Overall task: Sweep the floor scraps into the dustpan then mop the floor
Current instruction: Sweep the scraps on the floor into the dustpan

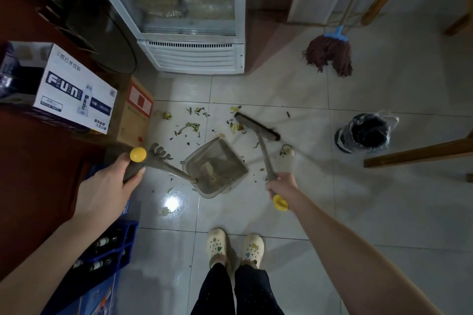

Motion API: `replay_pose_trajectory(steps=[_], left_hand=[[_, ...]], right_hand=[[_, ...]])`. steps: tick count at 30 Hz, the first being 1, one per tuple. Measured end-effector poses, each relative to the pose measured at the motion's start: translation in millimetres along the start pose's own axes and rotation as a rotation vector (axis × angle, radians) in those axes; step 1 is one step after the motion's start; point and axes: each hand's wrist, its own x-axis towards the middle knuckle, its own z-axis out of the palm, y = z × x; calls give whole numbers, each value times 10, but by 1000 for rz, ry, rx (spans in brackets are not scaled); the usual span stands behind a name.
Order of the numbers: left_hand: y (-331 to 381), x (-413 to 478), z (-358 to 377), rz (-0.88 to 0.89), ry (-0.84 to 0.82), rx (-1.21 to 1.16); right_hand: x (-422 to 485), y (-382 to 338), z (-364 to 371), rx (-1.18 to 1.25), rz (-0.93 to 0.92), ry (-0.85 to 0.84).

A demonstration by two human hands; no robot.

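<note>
My left hand [110,181] grips the yellow-capped grey handle of the dustpan [217,167], which sits on the white tiles with some dirt inside and its mouth toward the scraps. My right hand [281,185] grips the grey broom handle near its yellow end. The broom head [257,126] rests on the floor beyond the pan, among yellow-green vegetable scraps [190,126] strewn over the tiles. One more scrap [286,149] lies to the right of the broom. A dark red mop [329,55] with a blue collar leans at the back right.
A glass-door fridge [192,56] stands ahead. Cardboard boxes [76,92] are stacked at left, with a blue bottle crate [110,250] below them. A black bin with a plastic liner [364,133] stands right, beside wooden furniture legs [419,152]. My feet in pale clogs [235,247] stand below.
</note>
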Motion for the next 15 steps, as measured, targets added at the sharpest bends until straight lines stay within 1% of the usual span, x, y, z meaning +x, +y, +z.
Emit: replay_pose_trajectory(steps=[3, 8, 12, 15], left_hand=[[-14, -20, -15, 13, -2, 7], [-100, -8, -23, -44, 17, 8], [-155, -3, -18, -49, 44, 28], [-164, 10, -18, -68, 70, 25]], right_hand=[[-169, -3, -50, 25, -11, -39], [-254, -115, -318, 32, -58, -23], [-99, -339, -608, 20, -119, 53], [67, -501, -819, 42, -127, 93]])
